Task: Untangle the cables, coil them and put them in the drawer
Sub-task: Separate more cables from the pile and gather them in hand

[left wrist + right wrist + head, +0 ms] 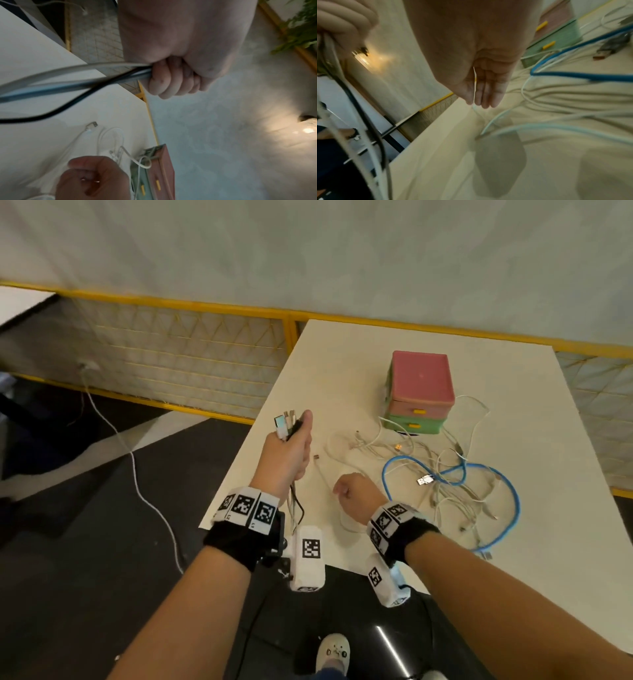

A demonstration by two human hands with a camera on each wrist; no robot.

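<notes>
Pink over green: the small drawer unit (420, 392) stands on the white table (342, 364) with both yellow-handled drawers closed, so their contents cannot be seen. One white cable loops against its front, and the tangle of white cables (445, 474) spreads across the table before it, threaded by a blue cable (507, 491) that sweeps out in a wide loop. A loose USB plug (425, 480) lies within that tangle.

Left hand (289, 453): raised upright above the near-left table edge, fist closed. Its fingers (164, 83) wrap tightly around a bundle of cables (287, 424); connector ends stick up past the thumb, and white, bluish and black strands trail out below the fist toward the wrist. The tangle and drawer unit lie well beyond and to the right of these fingers.

Right hand (354, 491): low over the table, just beside the left hand, back of the hand up. The right wrist view shows its fingers (488, 92) fairly straight, close together and pointing down, with a thin white cable (475, 86) running between thumb and forefinger and on down to the table beneath the fingertips. Whether it is firmly pinched cannot be told through the blur. The blue cable lies just right of these fingers.
</notes>
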